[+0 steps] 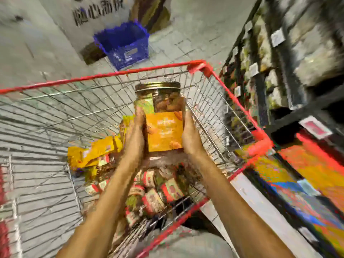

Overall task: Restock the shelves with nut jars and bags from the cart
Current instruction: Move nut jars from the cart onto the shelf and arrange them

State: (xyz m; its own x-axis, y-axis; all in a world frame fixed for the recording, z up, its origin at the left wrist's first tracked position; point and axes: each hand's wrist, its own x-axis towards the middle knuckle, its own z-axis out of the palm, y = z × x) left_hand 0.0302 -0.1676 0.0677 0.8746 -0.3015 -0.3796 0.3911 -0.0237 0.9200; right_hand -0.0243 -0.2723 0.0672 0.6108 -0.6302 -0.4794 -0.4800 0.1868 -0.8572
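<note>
A clear nut jar (163, 125) with a gold lid and an orange label is lifted above the red-rimmed wire cart (119, 72). My left hand (135, 133) grips its left side and my right hand (191, 135) grips its right side, the jar upright between them. Down in the cart lie yellow nut bags (93, 153) at the left and several red-labelled jars (158, 190) below my forearms. The shelves (286, 75) with packed goods run along the right side. The picture is blurred.
A blue plastic basket (124, 45) stands on the tiled floor beyond the cart. A white wall with dark lettering (96, 12) is at the far left. Lower shelf boards with colourful packs (307, 174) lie close to the cart's right rim.
</note>
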